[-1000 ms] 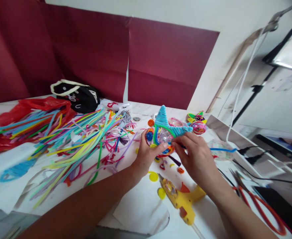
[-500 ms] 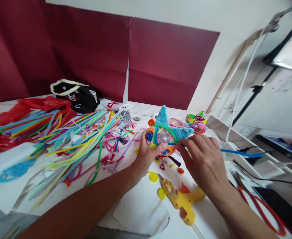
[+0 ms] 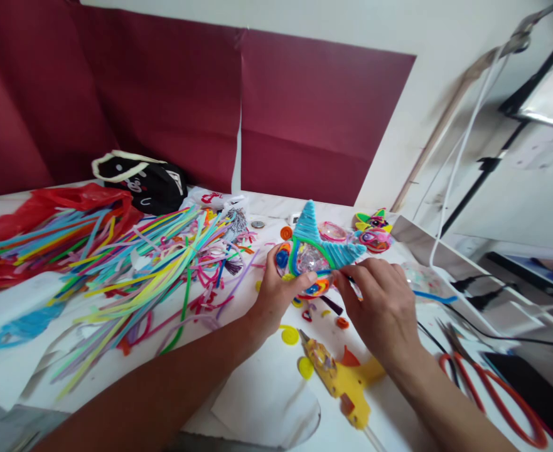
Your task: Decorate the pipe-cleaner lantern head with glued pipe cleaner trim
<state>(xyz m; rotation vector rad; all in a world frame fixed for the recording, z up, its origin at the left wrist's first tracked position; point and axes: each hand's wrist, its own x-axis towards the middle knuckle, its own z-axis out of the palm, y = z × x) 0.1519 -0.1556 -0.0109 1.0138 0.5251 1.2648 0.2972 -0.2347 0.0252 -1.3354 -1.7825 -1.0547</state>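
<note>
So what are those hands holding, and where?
The left hand grips the clear ball wrapped in coloured pipe cleaners at its lower left side; the right hand pinches a blue pipe cleaner near the ball.

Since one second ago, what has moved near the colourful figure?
The right hand drew the blue pipe cleaner out to the right, then came back to the colourful figure. The left hand kept its grip on the figure; the yellow glue gun stayed put.

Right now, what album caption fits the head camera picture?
Left hand holds a colourful pipe-cleaner craft; right hand pinches a blue pipe cleaner, near a yellow glue gun.
</note>
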